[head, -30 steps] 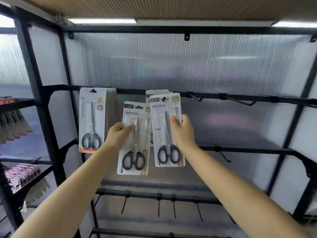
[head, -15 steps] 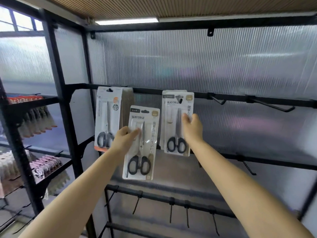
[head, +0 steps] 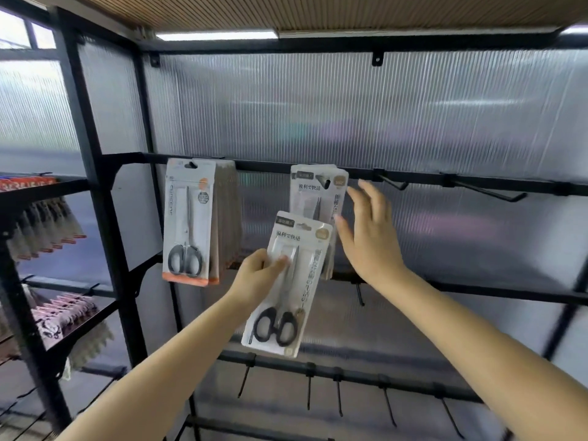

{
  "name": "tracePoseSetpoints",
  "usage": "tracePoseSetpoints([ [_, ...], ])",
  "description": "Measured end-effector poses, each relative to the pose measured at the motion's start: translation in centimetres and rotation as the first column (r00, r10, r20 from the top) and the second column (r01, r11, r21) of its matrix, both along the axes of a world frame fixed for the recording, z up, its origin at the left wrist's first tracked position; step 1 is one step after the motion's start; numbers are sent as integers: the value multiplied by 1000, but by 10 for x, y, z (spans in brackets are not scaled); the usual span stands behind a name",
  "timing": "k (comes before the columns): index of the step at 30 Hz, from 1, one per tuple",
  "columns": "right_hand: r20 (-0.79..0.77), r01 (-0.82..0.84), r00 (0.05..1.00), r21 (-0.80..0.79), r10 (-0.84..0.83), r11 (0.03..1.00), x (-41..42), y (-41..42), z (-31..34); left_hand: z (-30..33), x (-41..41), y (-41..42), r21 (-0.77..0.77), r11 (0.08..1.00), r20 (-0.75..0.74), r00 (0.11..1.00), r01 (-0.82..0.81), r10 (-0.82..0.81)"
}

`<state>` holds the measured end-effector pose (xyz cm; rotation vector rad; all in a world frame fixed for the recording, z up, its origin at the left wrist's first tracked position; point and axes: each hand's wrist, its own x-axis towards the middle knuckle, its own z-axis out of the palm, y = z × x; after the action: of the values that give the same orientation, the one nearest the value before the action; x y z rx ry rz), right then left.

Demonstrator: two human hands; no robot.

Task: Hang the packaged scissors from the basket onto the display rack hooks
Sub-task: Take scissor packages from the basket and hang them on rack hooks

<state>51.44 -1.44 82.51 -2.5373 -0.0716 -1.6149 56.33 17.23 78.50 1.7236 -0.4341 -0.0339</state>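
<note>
Bright ceiling lights (head: 216, 35), soft blur, edge distortion

The wall (head: 413, 116) behind was see-through ribbed plastic, held in a black metal frame (head: 92, 173). A long white light (head: 216, 35) glowed under a brown striped ceiling (head: 318, 11). At the left stood black shelves (head: 47, 189), and a bright window (head: 22, 33) showed in the top corner.

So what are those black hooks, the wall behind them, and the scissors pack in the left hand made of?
The hooks look like metal wire with a matte black coating: thin, rigid, no shine. The back wall seems to be ribbed translucent plastic sheet; light glows through its fine vertical lines. The held pack in the left hand looks like printed card under a clear glossy plastic blister.
</note>
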Motion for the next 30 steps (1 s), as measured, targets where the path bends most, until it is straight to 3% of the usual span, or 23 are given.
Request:
tracePoseSetpoints([
  [3, -102, 4, 995, -159, -20, 987, -18, -6, 5, -1, -10, -12, 0, 998, 31, 998, 58, -58],
  [6, -397, -38, 918, -32, 22, 999, -32, -4, 12, 0, -18, -21, -56, 991, 11, 993, 121, -121],
  [8, -480, -66, 873, 62, 88, 996, -35, -5, 16, 1, -21, -27, -76, 985, 10, 988, 156, -155],
  [14, -448, -177, 834, 337, 323, 925, -44, 0, 28, 2, -23, -24, -149, 959, -53, 967, 240, -250],
  [16, -428, -206, 837, 332, 342, 920, -48, 3, 35, 1, -22, -17, -184, 933, -95, 939, 310, -331],
  [19, -405, -225, 857, 261, 318, 939, -52, 6, 49, -4, -18, -9, -83, 924, -116, 918, 372, -380],
  [30, -288, -225, 912, 240, 291, 944, -35, 12, 89, -2, -12, 1, -139, 928, -133, 922, 347, -364],
])
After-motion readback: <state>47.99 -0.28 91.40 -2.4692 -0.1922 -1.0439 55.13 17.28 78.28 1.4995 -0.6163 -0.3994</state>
